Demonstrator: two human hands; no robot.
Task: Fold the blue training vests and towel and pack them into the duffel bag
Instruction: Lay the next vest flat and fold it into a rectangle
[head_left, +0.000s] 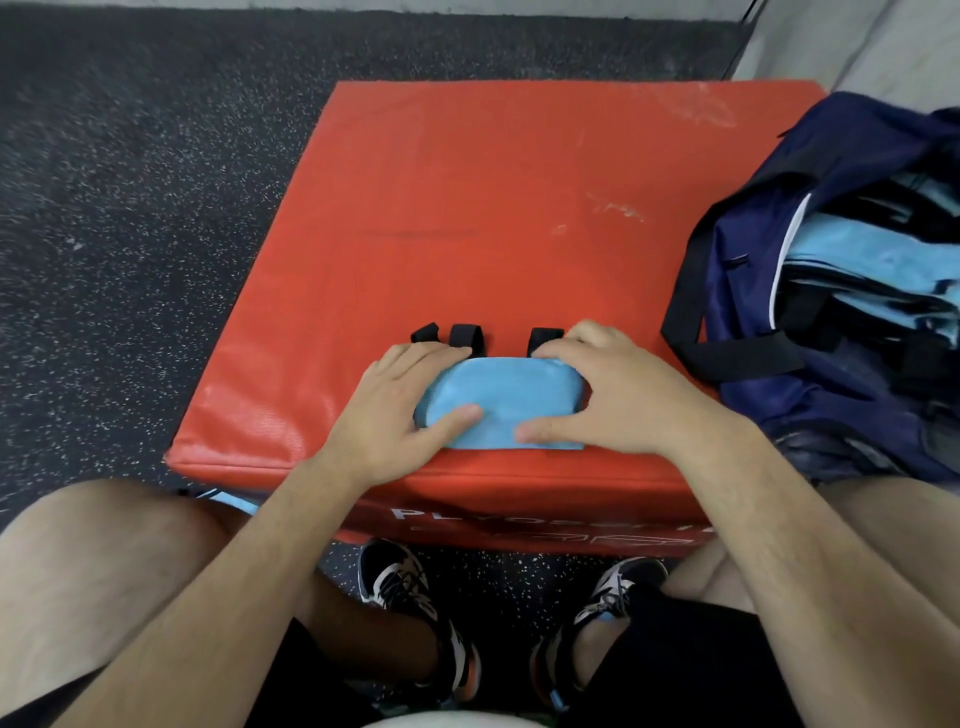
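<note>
1. The folded blue vest (504, 400) lies on the red padded box (493, 208), at its 6 o'clock
2. The left hand (400, 400) grasps the vest's 9 o'clock end, fingers curled over the far edge, thumb on top
3. The right hand (613, 395) grasps the 3 o'clock end likewise
4. Black straps (466, 340) stick out at the vest's 12 o'clock
5. The open duffel bag (769, 249) sits at 3 o'clock of the box, folded blue cloth (872, 265) inside

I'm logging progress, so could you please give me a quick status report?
Status: left hand and right hand grip folded light-blue fabric vest on red padded box. Open navy duffel bag at right, folded blue items inside. Path between looks clear.
</note>
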